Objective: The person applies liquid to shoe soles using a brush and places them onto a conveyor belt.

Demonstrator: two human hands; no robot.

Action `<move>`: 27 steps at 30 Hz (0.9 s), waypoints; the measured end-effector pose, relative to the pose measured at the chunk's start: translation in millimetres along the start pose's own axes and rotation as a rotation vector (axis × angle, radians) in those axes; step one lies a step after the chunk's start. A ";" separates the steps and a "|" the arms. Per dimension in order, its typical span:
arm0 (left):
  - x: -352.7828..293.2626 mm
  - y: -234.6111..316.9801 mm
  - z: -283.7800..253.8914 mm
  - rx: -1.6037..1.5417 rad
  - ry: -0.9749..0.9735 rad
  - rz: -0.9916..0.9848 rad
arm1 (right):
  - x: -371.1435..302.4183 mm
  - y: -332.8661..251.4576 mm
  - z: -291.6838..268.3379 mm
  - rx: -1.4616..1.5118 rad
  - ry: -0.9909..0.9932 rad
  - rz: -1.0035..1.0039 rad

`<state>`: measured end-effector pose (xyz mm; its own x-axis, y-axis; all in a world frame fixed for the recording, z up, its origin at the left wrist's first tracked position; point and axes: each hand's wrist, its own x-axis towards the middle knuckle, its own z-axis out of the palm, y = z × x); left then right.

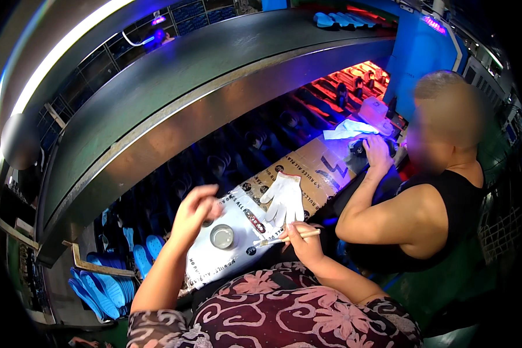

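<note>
My right hand (306, 246) is closed around a brush (275, 238) with a pale wooden handle, its bristles pointing left just above the printed sheet (206, 258). To the left, my left hand (194, 213) is raised over the sheet's edge, fingers curled but apart, slightly blurred, with nothing visible in it. Between my hands stands a small round cup (221, 236) containing something greyish. A white glove (285, 200) lies flat beyond my right hand, partly on brown cardboard (310, 168).
A green conveyor belt (174, 61) crosses behind, carrying blue soles (342, 21). Dark footwear parts lie below it, near a red-lit opening (359, 81). More blue soles (104, 290) are stacked at left. A co-worker (412, 203) sits close on my right, hands on a dark item.
</note>
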<state>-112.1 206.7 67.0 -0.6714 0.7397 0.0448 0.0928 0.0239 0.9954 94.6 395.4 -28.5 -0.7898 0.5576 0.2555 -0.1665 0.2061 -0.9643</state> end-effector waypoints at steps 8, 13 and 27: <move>-211.2 -130.7 -134.4 1.194 0.545 -0.529 | 1.8 -4.3 60.0 0.176 -0.146 0.193; -222.9 -177.8 -145.6 1.266 0.508 -0.656 | -1.3 5.1 91.7 0.162 -0.223 0.230; -200.4 -173.9 -153.1 1.176 0.390 -0.890 | -1.8 -10.8 109.5 0.011 -0.203 0.157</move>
<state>-106.3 -48.6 -102.1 -0.9515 -0.0168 -0.3073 -0.0462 0.9950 0.0884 33.2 304.1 -26.2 -0.9087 0.4087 0.0848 -0.0383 0.1206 -0.9920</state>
